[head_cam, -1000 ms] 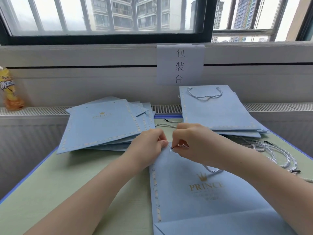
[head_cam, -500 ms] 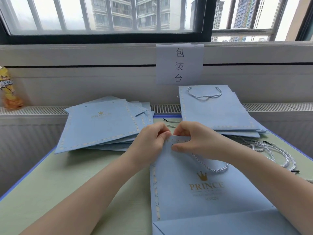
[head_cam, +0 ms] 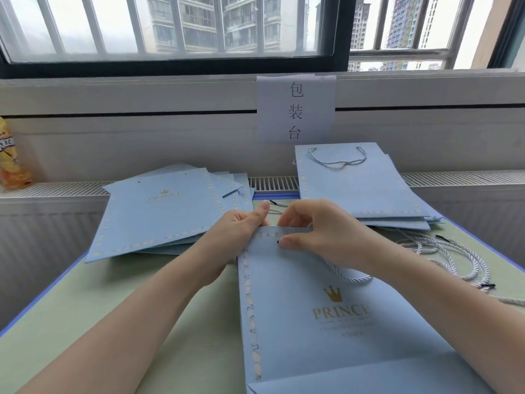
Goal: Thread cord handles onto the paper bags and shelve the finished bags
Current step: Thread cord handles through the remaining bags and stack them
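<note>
A light-blue paper bag [head_cam: 312, 331] with a gold crown logo lies flat on the table in front of me. My left hand [head_cam: 241, 226] pinches the bag's top edge at its left corner. My right hand [head_cam: 309, 231] grips the same top edge, thumb pressed on the front by a punched hole where a black cord tip shows. A white twisted cord [head_cam: 349, 275] loops out from under my right wrist across the bag's face.
Unthreaded blue bags [head_cam: 162, 214] are stacked at back left. Bags with cord handles [head_cam: 358, 183] are piled at back right. Loose cords [head_cam: 451, 257] lie on the green table [head_cam: 113, 294] at right. A paper sign [head_cam: 295, 109] hangs on the wall; a snack packet [head_cam: 11, 157] stands far left.
My right hand moved from poking the cord tip at the hole to gripping the bag's top edge. The cord's loop now lies lower on the bag. My left hand barely shifted.
</note>
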Demonstrator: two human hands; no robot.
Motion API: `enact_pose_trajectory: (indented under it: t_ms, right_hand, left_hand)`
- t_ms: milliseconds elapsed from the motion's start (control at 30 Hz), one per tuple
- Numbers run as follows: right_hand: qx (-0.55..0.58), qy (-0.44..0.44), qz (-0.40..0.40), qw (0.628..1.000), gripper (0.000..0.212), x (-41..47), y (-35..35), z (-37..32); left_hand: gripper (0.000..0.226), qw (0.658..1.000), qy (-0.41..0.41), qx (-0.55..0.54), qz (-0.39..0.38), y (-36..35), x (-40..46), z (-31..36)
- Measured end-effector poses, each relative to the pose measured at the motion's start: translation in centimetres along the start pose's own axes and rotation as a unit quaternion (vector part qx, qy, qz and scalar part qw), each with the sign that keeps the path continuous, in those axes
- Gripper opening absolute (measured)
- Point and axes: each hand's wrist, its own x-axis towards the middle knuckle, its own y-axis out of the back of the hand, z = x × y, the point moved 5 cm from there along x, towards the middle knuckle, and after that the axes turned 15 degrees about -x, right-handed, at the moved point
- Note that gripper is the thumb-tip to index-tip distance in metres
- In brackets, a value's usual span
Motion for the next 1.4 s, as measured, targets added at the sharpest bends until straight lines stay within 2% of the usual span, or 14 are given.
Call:
enact_pose_trajectory:
  t_ms: [200,300,467,567,633,767,867,933,1067,1133,1167,1267,1333,1400]
  right_hand:
    - [0.008,0.003,0.0,1.0,0.017,-0.1,0.2,0.2]
    - [0.007,0.002,-0.004,1.0,0.022,-0.1,0.1,0.2]
    - [-0.105,0.022,-0.073,0.992,0.024,-0.7,0.0,0.1]
    - [-0.176,0.047,-0.117,0.976,0.024,-1.1,-0.6,-0.4]
    - [-0.206,0.062,-0.104,0.971,0.025,-1.1,-0.8,-0.6]
    - [-0.288,0.071,0.024,0.955,0.013,-0.6,0.4,-0.7]
    - [-0.228,0.047,0.062,0.97,0.003,-0.6,1.3,-0.4]
    - [-0.153,0.037,0.073,0.985,0.006,-0.6,1.7,-0.5]
    - [0.07,0.019,0.129,0.989,0.01,-0.6,3.0,-0.9]
    - [0.158,0.017,0.148,0.976,0.012,-0.6,3.5,-0.9]
    - [0.19,0.015,0.155,0.969,0.012,-0.7,3.8,-0.9]
    - [0.221,0.011,0.187,0.957,0.011,-0.7,4.3,-0.4]
    - [0.204,0.017,0.214,0.955,0.012,-0.7,4.7,0.0]
    - [0.153,0.029,0.234,0.96,0.015,-0.7,5.1,0.3]
  left_hand:
    - [0.06,1.0,-0.018,-0.01,0.007,-0.2,0.0,-0.1]
    - [0.053,0.998,-0.05,-0.012,0.029,-0.2,-0.1,0.1]
    - [0.056,0.994,-0.086,0.056,0.044,0.0,0.4,-0.1]
    - [0.045,0.983,-0.111,0.138,0.056,0.0,0.2,0.0]
    - [0.044,0.971,-0.129,0.194,0.05,-0.1,0.2,0.0]
    - [0.048,0.926,-0.127,0.353,0.036,-0.1,0.3,-0.1]
    - [0.046,0.868,-0.106,0.484,0.02,-0.5,0.1,-0.2]
    - [0.038,0.85,-0.102,0.517,0.021,-0.7,-0.1,-0.2]
    - [0.021,0.851,-0.171,0.494,0.042,-1.4,-0.7,0.8]
    - [0.029,0.868,-0.233,0.435,0.055,-1.8,-0.9,1.5]
    - [0.037,0.89,-0.254,0.376,0.044,-2.0,-1.0,1.8]
    - [0.044,0.948,-0.258,0.183,-0.03,-2.8,-1.2,2.1]
    - [0.036,0.955,-0.264,0.13,-0.031,-2.7,-1.2,2.2]
    - [0.03,0.954,-0.281,0.1,0.008,-2.0,-1.3,2.5]
